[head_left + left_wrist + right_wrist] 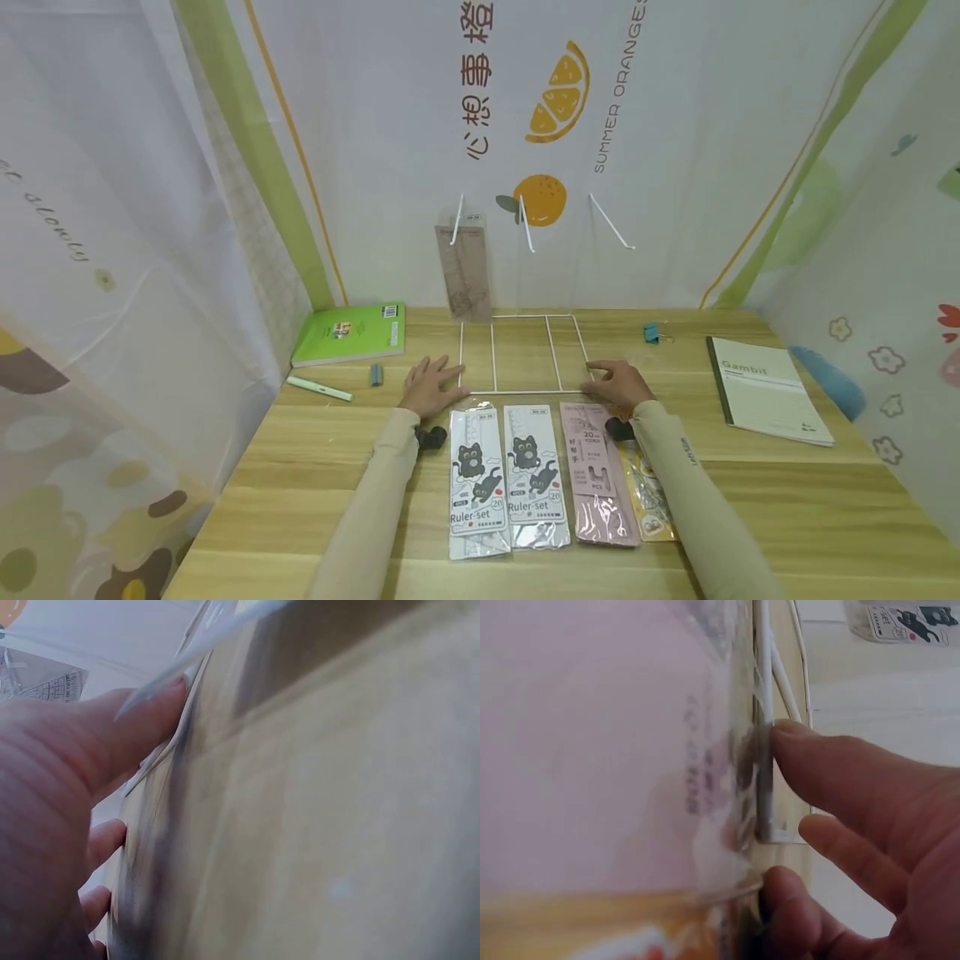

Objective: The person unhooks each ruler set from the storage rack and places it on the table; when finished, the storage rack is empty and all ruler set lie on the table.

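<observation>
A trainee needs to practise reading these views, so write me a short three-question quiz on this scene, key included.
1. Multiple choice. Where does the blue binder clip lie in the head view?
a) On top of a book
b) On the table, between the wire rack and the Gambit notebook
c) Over a hook

2. True or false? The left hand is holding a pen.

3. Count. In the head view, how many Ruler-set packs lie on the table with that name showing?

Key
1. b
2. False; the left hand is at the near left corner of the wire rack.
3. Two, side by side.
</observation>
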Tool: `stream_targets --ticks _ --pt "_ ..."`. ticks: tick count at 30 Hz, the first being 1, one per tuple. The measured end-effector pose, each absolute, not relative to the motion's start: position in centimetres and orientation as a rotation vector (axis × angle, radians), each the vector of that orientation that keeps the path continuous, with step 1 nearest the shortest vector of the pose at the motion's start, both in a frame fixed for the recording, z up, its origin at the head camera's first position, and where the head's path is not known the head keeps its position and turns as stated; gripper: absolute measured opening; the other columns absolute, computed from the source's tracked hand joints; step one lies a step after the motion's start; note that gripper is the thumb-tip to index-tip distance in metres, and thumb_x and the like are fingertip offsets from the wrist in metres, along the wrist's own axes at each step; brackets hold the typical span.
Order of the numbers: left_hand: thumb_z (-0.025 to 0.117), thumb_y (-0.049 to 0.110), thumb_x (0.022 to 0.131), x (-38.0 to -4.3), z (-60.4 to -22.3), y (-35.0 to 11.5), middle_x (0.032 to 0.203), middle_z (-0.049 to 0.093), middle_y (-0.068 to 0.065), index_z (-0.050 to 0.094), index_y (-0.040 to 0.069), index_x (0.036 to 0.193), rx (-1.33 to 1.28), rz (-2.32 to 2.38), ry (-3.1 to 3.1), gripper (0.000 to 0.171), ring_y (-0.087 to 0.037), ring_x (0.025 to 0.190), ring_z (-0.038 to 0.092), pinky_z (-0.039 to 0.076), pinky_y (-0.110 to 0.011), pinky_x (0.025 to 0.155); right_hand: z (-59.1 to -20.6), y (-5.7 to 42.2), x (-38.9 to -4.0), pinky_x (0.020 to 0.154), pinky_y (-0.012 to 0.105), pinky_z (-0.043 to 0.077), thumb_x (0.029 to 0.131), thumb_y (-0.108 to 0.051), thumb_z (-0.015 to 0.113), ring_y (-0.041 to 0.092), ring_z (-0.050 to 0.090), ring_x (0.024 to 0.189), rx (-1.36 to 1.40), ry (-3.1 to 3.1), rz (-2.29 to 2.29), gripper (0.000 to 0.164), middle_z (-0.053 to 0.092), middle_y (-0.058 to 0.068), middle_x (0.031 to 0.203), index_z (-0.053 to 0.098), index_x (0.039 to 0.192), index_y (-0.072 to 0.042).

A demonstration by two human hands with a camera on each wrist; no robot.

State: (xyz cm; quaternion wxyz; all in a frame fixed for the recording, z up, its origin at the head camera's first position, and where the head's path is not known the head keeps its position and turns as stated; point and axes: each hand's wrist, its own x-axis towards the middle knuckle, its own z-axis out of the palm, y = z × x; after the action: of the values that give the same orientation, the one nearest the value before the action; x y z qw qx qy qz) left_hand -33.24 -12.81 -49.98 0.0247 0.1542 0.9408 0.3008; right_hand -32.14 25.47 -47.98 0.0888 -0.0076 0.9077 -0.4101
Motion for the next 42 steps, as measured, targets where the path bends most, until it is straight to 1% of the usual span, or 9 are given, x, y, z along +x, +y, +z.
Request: stream_targets --ticks 4,10,14,19,23,28,33,37,42 --pt "0.067 0.043 0.095 -33.3 -50.1 -12.7 0.163 0.029 -0.018 0.054 0.017 0.146 0.483 0.924 2.913 0.059 -0.048 0.152 0.01 0.003 -0.064 0.121 -48.4 26.0 -32.2 0.038 0.027 0.04 0.091 -0.032 0.076 0.013 0.045 0.044 -0.02 2.67 -1.235 0.066 0.065 0.023 0.112 0.051 0.147 -0.008" --pt "0.067 0.041 0.095 -33.5 -50.0 -12.7 0.163 0.029 -0.018 0.052 0.016 0.148 0.489 0.951 2.892 0.06 -0.048 0.152 0.01 0.003 -0.065 0.12 -48.7 26.1 -32.3 0.039 0.027 0.04 0.088 -0.033 0.079 0.013 0.045 0.046 -0.024 2.704 -1.231 0.071 0.064 0.017 0.101 0.051 0.147 -0.007" --pt "0.066 0.035 0.097 -33.9 -49.1 -12.8 0.16 0.034 -0.022 0.049 0.011 0.149 0.507 1.038 2.899 0.06 -0.05 0.149 0.021 0.012 -0.069 0.118 -48.7 26.1 -32.3 0.042 0.027 0.039 0.087 -0.033 0.08 0.013 0.045 0.051 -0.03 2.732 -1.225 0.071 0.064 0.016 0.099 0.052 0.147 -0.006" --pt "0.063 0.025 0.1 -35.3 -46.0 -13.3 0.157 0.039 -0.023 0.046 0.006 0.149 0.459 1.363 2.844 0.055 -0.045 0.146 0.032 0.025 -0.064 0.117 -48.8 25.9 -32.3 0.043 0.026 0.037 0.086 -0.031 0.081 0.013 0.044 0.053 -0.02 2.746 -1.233 0.07 0.064 0.015 0.098 0.053 0.146 -0.006" --pt "0.062 0.024 0.101 -36.8 -43.0 -13.9 0.155 0.044 -0.016 0.048 0.011 0.15 0.376 1.724 2.745 0.052 -0.039 0.144 0.036 0.03 -0.058 0.117 -48.9 25.7 -32.2 0.041 0.026 0.036 0.087 -0.032 0.081 0.011 0.038 0.048 -0.011 2.713 -1.267 0.071 0.063 0.014 0.098 0.052 0.147 -0.008" --pt "0.064 0.022 0.1 -38.7 -39.8 -14.4 0.153 0.049 -0.009 0.053 0.014 0.146 0.352 2.099 2.564 0.048 -0.032 0.143 0.039 0.034 -0.051 0.117 -48.8 25.6 -32.2 0.047 0.027 0.038 0.086 -0.034 0.081 0.013 0.045 0.057 -0.009 2.719 -1.253 0.071 0.064 0.013 0.097 0.053 0.146 -0.008" --pt "0.066 0.021 0.099 -40.1 -37.8 -14.1 0.155 0.047 -0.001 0.058 0.016 0.143 0.378 2.183 2.471 0.045 -0.03 0.146 0.035 0.029 -0.058 0.117 -49.0 25.8 -32.1 0.042 0.027 0.036 0.086 -0.032 0.081 0.014 0.042 0.051 0.001 2.711 -1.272 0.071 0.063 0.013 0.096 0.052 0.146 -0.006" --pt "0.068 0.02 0.098 -41.1 -36.9 -13.5 0.153 0.049 -0.004 0.059 0.012 0.141 0.47 2.206 2.425 0.045 -0.034 0.147 0.032 0.024 -0.06 0.119 -48.9 26.0 -32.0 0.04 0.026 0.035 0.087 -0.032 0.08 0.011 0.039 0.048 0.012 2.706 -1.288 0.07 0.062 0.012 0.095 0.052 0.147 -0.008" --pt "0.068 0.012 0.097 -41.1 -36.1 -13.0 0.154 0.048 -0.01 0.059 0.004 0.139 0.488 2.219 2.357 0.044 -0.04 0.146 0.032 0.024 -0.059 0.118 -48.7 25.8 -31.5 0.038 0.025 0.034 0.089 -0.032 0.078 0.009 0.032 0.043 0.043 2.641 -1.348 0.07 0.061 0.011 0.093 0.05 0.149 -0.011"
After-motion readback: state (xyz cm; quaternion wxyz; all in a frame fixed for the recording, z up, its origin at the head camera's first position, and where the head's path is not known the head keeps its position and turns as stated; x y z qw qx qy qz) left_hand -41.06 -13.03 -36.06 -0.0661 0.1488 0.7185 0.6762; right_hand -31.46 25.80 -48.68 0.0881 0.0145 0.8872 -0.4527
